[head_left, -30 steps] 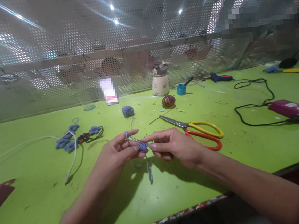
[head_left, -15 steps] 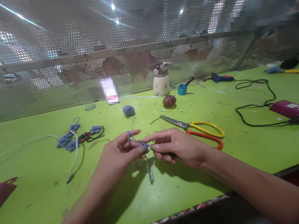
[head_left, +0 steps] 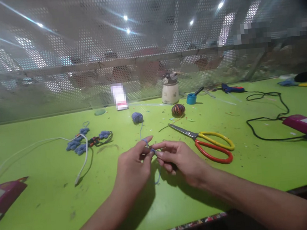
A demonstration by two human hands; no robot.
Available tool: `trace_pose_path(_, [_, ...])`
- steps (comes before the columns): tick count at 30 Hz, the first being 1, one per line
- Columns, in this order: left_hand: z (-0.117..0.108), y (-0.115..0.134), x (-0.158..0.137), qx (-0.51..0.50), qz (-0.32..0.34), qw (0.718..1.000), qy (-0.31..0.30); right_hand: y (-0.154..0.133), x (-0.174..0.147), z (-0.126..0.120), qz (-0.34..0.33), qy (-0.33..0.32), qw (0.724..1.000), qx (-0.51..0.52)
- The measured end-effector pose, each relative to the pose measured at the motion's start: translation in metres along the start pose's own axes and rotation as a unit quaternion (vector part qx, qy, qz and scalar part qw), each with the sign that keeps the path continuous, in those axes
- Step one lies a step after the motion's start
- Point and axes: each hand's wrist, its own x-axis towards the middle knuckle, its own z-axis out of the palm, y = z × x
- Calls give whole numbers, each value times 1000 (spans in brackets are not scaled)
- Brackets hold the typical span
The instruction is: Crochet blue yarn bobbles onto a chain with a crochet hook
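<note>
My left hand [head_left: 133, 163] is closed on a small piece of blue-violet yarn work [head_left: 152, 150], with the strand looped over its raised index finger. From that finger the yarn runs up to a small blue-violet yarn ball [head_left: 137, 118] on the table. Fingertips of my right hand [head_left: 181, 159] pinch a thin crochet hook, mostly hidden by the fingers, right at the yarn work. A loose yarn tail [head_left: 157, 179] hangs below the hands. Scissors [head_left: 198, 135] with yellow and red handles lie partly open beyond my right hand.
Blue crocheted flowers [head_left: 77, 145] lie left under a white cable [head_left: 86, 153]. Behind are a multicoloured yarn ball [head_left: 178, 110], a bottle [head_left: 170, 92], a blue pot [head_left: 191, 98] and a phone-like slab [head_left: 119, 96]. Magenta power strips [head_left: 305, 125] sit at both sides; perforated metal [head_left: 83, 46] stands behind.
The view has shifted, so the table things appear slightly right and lower. My left hand has turned, its back now hiding more of the yarn work, and the hands are closer together.
</note>
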Motion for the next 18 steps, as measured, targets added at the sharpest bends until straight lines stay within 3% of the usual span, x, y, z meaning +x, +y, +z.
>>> trace_pose_path(3, [3,2,1,-97,-42,994,7,4,-3,5,-23,5,998,54])
trace_pose_path(7, [2,7,6,-254,-111,961,-3,5,-6,7,-57,8,996,61])
trace_pose_path(18, [-26,5,16,-256,-134,956,-53,1,-5,-2,-136,-1,980,-148])
